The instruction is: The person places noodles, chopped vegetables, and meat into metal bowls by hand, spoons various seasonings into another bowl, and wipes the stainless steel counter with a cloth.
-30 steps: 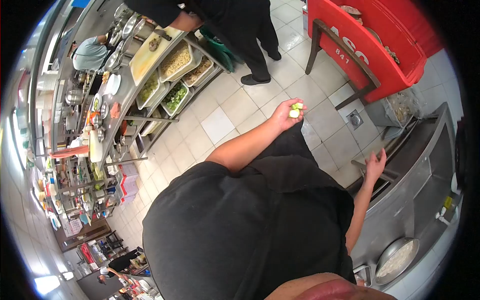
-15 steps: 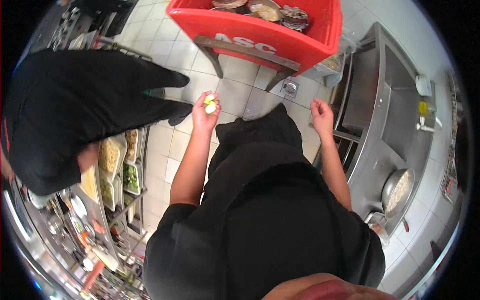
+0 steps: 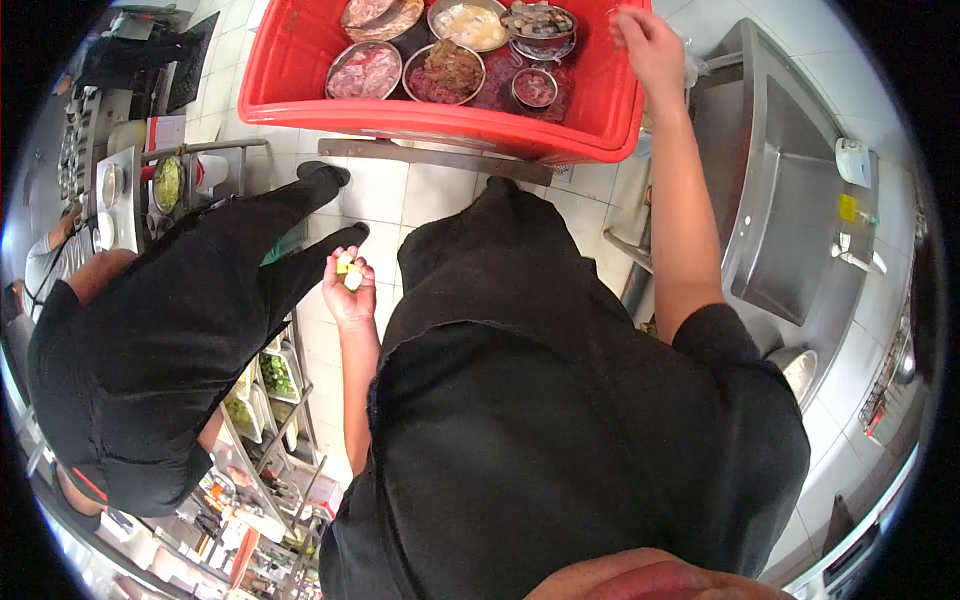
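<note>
Several pale green and white vegetable pieces [image 3: 351, 276] rest in my left hand [image 3: 349, 290], its fingers curled round them, palm up, left of my body. My right hand [image 3: 650, 50] is raised over the right rim of a red bin [image 3: 450, 122]; its fingers are apart and nothing shows in them. Inside the bin stand metal bowls of raw meat, among them one with pink meat [image 3: 364, 74], one with brown and red meat [image 3: 445, 72], a pale one [image 3: 468, 25] and a small one [image 3: 535, 88].
A person in black [image 3: 160, 350] bends over the shelving at my left. Trays of cut greens [image 3: 277, 375] sit on that rack. On the right is a steel sink [image 3: 790, 215], with a metal pan [image 3: 795, 370] nearer to me. Another person [image 3: 62, 255] stands far left.
The view has swung round and closer to the red bin, and its bowls now show. My right hand has risen from beside the sink to the bin's rim. My left hand still holds the pieces.
</note>
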The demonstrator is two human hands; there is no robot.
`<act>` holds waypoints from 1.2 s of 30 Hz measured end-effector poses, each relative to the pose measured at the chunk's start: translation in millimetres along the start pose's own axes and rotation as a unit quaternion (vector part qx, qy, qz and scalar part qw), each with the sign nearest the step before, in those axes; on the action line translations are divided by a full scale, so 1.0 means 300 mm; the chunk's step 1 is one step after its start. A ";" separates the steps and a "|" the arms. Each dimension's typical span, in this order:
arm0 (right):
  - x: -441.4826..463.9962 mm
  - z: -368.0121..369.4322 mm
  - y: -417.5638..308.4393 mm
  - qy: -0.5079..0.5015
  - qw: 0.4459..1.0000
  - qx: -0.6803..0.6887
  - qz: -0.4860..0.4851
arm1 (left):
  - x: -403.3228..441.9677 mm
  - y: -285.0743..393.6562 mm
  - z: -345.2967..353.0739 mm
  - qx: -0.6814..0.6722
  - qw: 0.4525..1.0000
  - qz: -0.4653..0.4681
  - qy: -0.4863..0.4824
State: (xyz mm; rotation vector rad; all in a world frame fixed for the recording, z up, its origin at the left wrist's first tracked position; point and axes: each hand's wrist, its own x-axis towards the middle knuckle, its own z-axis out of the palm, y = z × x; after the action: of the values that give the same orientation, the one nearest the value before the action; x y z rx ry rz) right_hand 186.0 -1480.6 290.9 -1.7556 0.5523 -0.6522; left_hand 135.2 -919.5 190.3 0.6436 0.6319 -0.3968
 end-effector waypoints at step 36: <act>0.189 0.624 0.538 -0.600 0.665 -0.433 0.100 | -0.039 -0.127 0.047 -0.040 0.973 0.107 0.200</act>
State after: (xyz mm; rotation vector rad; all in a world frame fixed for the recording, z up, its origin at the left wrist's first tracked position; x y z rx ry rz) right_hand 347.8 -1428.6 102.8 -2.4368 0.0388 1.1647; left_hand 112.4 -955.1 190.6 0.7133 0.9462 -0.0360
